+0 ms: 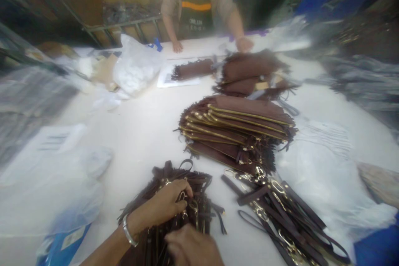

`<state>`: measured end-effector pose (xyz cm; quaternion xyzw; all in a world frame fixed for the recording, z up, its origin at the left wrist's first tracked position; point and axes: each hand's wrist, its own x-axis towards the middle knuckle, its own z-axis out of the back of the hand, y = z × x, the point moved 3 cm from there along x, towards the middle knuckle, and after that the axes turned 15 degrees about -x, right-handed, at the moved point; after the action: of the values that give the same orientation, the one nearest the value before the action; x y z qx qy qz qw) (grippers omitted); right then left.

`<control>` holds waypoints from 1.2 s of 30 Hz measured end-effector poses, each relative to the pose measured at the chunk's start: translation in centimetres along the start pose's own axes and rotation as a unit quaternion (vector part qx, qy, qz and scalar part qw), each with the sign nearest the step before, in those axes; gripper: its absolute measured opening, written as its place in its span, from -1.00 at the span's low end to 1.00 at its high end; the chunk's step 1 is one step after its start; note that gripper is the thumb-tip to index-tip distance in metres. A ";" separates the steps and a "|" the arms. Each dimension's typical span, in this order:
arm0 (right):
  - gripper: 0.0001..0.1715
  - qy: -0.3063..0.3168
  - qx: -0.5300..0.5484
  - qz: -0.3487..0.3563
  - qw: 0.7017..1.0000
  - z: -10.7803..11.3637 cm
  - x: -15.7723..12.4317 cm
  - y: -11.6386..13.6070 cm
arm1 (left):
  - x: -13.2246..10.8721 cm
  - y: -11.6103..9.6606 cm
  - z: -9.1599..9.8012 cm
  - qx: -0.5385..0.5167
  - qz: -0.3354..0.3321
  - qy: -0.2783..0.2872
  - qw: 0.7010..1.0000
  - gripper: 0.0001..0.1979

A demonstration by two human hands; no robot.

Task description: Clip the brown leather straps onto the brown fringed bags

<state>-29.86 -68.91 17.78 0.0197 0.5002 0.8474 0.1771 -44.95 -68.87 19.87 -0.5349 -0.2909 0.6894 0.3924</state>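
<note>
My left hand [163,205], with a silver bangle on its wrist, rests over a pile of dark brown fringed pouches [145,197] at the front of the table. Its thumb and fingers are closed at a gold snap hook [183,204]. Just below, close to the same pile, my right hand [195,245] is smeared by motion; what its fingers do is hidden. To the right lies a heap of dark brown wrist straps [268,205] with gold hooks. Behind the hands is a stack of brown pouches [237,126] with gold zippers and fringed edges.
More brown pouches [252,66] lie farther back on the white table [134,124]. Across it stands a person in an apron [196,18]. A white plastic bag [137,64] sits back left; clear plastic bags [324,166] lie right, another plastic bag [56,187] left.
</note>
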 end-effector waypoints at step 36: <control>-0.50 -0.083 0.068 -0.249 0.962 -1.1 -0.9 -6.2 | -0.5 -0.8 -1.5 0.325 0.065 -0.018 0.943 -0.88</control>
<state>-27.50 -67.43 12.11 -0.0235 0.5297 0.7355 0.4218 -43.26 -68.91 20.44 -0.3834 -0.0231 0.7802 0.4937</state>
